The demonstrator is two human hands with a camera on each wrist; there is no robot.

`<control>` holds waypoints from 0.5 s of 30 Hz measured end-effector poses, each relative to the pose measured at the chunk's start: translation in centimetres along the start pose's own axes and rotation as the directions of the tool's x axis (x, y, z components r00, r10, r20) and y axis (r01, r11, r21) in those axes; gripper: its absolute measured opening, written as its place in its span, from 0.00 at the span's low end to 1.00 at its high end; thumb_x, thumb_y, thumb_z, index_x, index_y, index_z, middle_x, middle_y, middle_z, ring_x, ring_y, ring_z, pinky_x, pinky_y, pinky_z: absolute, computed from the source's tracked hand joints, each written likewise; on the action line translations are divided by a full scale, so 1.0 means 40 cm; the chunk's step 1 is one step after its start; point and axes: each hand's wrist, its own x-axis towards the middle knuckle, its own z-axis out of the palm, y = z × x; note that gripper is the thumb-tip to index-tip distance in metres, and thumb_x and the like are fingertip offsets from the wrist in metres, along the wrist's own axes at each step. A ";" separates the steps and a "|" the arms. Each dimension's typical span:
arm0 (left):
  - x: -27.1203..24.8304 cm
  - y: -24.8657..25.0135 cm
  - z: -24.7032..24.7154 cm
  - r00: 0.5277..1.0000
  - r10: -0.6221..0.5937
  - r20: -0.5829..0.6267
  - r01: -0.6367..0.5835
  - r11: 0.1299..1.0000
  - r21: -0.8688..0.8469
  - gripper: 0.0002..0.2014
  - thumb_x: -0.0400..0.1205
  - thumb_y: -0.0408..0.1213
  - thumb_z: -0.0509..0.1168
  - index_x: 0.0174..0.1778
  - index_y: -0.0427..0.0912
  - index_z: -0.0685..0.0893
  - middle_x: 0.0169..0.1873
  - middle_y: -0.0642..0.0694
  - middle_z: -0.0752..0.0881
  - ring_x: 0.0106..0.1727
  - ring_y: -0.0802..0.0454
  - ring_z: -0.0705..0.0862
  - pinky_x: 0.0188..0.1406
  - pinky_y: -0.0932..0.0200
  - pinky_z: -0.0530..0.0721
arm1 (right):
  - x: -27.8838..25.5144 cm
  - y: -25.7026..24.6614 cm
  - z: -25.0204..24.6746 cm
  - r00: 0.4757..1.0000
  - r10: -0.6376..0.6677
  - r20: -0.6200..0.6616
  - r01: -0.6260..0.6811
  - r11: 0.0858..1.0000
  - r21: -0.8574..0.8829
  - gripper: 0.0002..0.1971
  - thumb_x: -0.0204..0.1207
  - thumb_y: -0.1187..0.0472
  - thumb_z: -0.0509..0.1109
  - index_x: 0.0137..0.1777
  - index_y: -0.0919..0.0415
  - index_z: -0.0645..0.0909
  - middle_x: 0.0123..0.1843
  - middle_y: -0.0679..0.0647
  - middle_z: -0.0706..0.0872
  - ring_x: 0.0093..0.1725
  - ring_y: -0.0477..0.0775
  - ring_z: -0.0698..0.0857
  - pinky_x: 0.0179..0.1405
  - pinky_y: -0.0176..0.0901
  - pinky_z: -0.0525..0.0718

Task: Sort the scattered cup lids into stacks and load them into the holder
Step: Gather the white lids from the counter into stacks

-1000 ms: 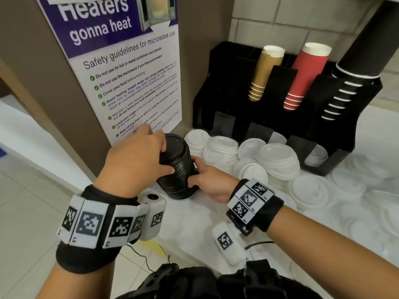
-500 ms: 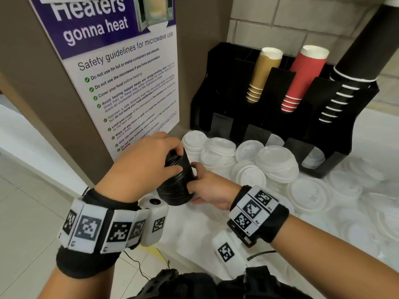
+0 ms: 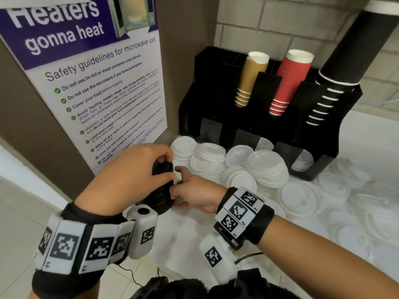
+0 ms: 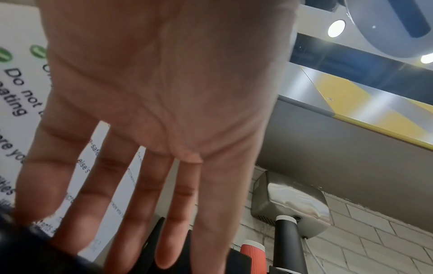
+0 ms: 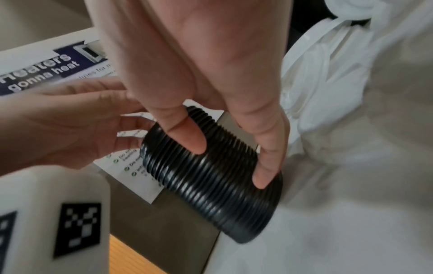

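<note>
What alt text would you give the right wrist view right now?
The right hand holds a tilted stack of ribbed black lids, fingertips pressed on its side, while the left hand reaches in at its far end. White lids lie blurred behind.

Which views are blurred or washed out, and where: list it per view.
Head view: sharp at the centre, wide-angle bending at the edges, white lids on the right nearly blown out against the pale counter. Left wrist view: the left hand fills the frame, soft, with bright ceiling lights glaring top right. Right wrist view: motion blur on the white lids; the black lid stack stays fairly crisp.
</note>
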 end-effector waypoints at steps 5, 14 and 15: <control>0.030 0.028 -0.009 0.996 0.089 -0.026 -0.091 0.993 -0.076 0.13 0.74 0.51 0.72 0.53 0.58 0.83 0.49 0.59 0.83 0.45 0.59 0.83 0.47 0.53 0.83 | -0.066 -0.069 -0.145 0.977 -0.149 -0.155 0.150 0.989 -0.002 0.38 0.77 0.66 0.67 0.83 0.51 0.52 0.61 0.57 0.77 0.68 0.57 0.78 0.65 0.48 0.81; 0.174 0.177 0.070 0.945 0.256 -0.204 -0.325 0.667 -0.671 0.06 0.79 0.34 0.73 0.49 0.47 0.85 0.45 0.53 0.85 0.41 0.53 0.84 0.45 0.63 0.83 | -0.047 -0.211 -0.536 0.803 0.086 -0.590 -0.148 0.987 -0.057 0.10 0.81 0.60 0.61 0.59 0.61 0.72 0.59 0.59 0.71 0.53 0.62 0.76 0.51 0.51 0.77; 0.179 0.179 0.082 0.947 0.251 -0.202 -0.319 0.644 -0.695 0.06 0.79 0.34 0.72 0.50 0.47 0.85 0.45 0.52 0.84 0.41 0.52 0.84 0.46 0.63 0.83 | -0.032 -0.205 -0.552 0.789 0.081 -0.609 -0.202 0.970 -0.133 0.17 0.81 0.61 0.62 0.68 0.65 0.72 0.61 0.61 0.72 0.59 0.63 0.76 0.60 0.53 0.76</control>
